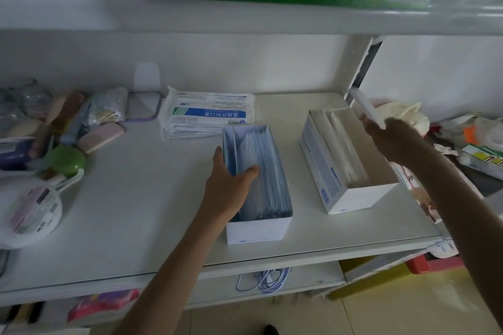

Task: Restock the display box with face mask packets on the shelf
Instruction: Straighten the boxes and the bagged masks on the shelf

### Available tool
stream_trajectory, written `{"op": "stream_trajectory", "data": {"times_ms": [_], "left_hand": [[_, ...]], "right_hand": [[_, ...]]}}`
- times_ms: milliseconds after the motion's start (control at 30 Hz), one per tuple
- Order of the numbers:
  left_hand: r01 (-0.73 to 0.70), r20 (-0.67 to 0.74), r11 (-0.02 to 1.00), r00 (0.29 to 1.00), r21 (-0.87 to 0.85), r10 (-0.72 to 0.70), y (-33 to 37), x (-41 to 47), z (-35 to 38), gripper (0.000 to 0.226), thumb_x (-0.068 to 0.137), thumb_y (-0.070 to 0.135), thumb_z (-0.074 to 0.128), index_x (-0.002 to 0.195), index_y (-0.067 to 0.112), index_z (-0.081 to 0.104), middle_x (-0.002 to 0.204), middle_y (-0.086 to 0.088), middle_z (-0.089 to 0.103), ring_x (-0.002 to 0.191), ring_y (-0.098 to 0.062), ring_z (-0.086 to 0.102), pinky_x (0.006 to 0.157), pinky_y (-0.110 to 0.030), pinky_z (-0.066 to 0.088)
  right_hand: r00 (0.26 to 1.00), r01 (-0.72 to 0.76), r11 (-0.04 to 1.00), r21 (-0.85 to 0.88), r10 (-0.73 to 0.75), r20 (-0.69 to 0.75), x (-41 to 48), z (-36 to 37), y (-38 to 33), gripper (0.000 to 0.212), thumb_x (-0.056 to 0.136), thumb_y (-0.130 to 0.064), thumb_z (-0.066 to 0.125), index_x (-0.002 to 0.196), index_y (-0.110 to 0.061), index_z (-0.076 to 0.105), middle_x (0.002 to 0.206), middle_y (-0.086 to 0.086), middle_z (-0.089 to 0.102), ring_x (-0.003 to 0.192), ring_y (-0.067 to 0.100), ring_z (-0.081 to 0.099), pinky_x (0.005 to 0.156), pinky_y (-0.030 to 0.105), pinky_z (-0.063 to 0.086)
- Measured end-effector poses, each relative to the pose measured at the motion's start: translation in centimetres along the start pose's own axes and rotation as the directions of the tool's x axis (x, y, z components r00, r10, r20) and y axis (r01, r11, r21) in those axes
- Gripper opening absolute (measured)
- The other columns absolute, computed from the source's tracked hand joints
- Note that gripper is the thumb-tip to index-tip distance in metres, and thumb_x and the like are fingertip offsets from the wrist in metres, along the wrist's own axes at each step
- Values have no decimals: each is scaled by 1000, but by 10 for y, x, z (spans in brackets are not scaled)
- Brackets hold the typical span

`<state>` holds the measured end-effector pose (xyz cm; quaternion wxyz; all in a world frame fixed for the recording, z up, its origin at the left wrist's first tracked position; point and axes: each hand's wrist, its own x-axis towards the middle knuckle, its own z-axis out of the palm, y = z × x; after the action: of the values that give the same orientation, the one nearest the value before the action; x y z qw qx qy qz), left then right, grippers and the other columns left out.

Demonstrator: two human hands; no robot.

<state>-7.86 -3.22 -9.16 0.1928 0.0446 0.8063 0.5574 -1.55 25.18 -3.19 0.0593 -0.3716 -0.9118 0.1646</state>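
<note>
- I see the display box (258,228) standing near the shelf's (136,212) front edge, packed with upright blue face mask packets (268,185).
- My left hand (228,187) grips the box's left wall, thumb inside against the packets.
- A second box (351,196), mostly empty, stands just to the right, tilted.
- My right hand (392,139) pinches a white packet (366,109) above the shelf's right edge.
- A stack of packets (209,114) lies flat near the back edge.

Bare shelf (141,198) left; clutter (40,139) beyond
</note>
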Motion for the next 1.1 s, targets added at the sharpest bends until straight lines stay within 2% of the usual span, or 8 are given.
{"op": "stream_trajectory", "data": {"times_ms": [67, 200, 333, 433, 567, 667, 800, 1100], "left_hand": [[-6, -8, 999, 1000, -51, 6, 3, 3, 10, 77, 87, 37, 63, 151, 28, 22, 138, -3, 51, 111, -21, 58, 90, -43, 52], [-26, 0, 995, 1000, -94, 26, 19, 5, 47, 77, 87, 36, 56, 153, 28, 16, 145, -6, 46, 116, -24, 56, 94, -41, 49], [-5, 102, 999, 995, -47, 10, 33, 6, 77, 79, 95, 41, 49, 157, 25, 3, 160, -8, 24, 141, -29, 34, 115, -47, 30], [-26, 31, 997, 999, -75, 28, 33, 4, 63, 76, 98, 52, 42, 157, 19, 7, 161, -5, 22, 145, -26, 28, 116, -40, 25], [140, -331, 907, 900, -398, -285, 12, 40, -2, 48, 93, 33, 50, 131, 4, 49, 126, -12, 61, 110, -31, 61, 88, -42, 49], [203, -236, 722, 858, -661, -457, -2, 66, -49, 27, 92, 22, 54, 111, 2, 54, 86, -11, 55, 78, -24, 57, 85, -37, 52], [296, -17, 585, 883, -755, -469, -14, 89, -81, 28, 90, 15, 59, 113, 1, 51, 101, -13, 46, 97, -26, 54, 85, -34, 56], [404, 131, 651, 895, -643, -426, -25, 106, -101, 18, 92, 11, 64, 87, 2, 49, 92, -11, 43, 87, -21, 51, 89, -30, 51]], "right_hand": [[975, -43, 992, 119, 16, 222, -5, 14, 7, 43, 103, -28, 37, 124, 6, 54, 113, 25, 58, 97, 36, 54, 74, 27, 35], [988, -12, 954, 298, -34, 148, -20, 29, 21, 23, 98, -4, 39, 85, -9, 57, 80, 14, 50, 63, 21, 43, 49, 25, 33], [987, -12, 981, 192, -19, 157, -24, 20, 18, 39, 103, -15, 33, 65, -9, 40, 67, 14, 47, 70, 26, 47, 64, 32, 36], [998, -57, 995, 78, 54, 44, -26, 8, -12, 44, 103, -33, 32, 90, 3, 53, 105, 33, 58, 96, 41, 55, 83, 43, 42], [920, 331, 929, 165, -279, -274, -22, 12, -100, 37, 95, -9, 45, 130, 2, 49, 134, 26, 51, 124, 38, 47, 100, 35, 37], [899, 430, 846, 315, -434, -63, 4, 46, -181, 37, 93, -15, 53, 129, -6, 56, 129, 13, 60, 111, 26, 60, 85, 25, 43], [872, 381, 858, 344, -457, 175, 33, 104, -248, 57, 90, -44, 61, 127, -1, 52, 124, 15, 59, 99, 27, 60, 80, 33, 47], [861, 222, 968, 120, -253, 442, 40, 148, -273, 112, 60, -93, 45, 145, -19, 40, 149, 7, 43, 132, 32, 44, 102, 39, 35]]}}
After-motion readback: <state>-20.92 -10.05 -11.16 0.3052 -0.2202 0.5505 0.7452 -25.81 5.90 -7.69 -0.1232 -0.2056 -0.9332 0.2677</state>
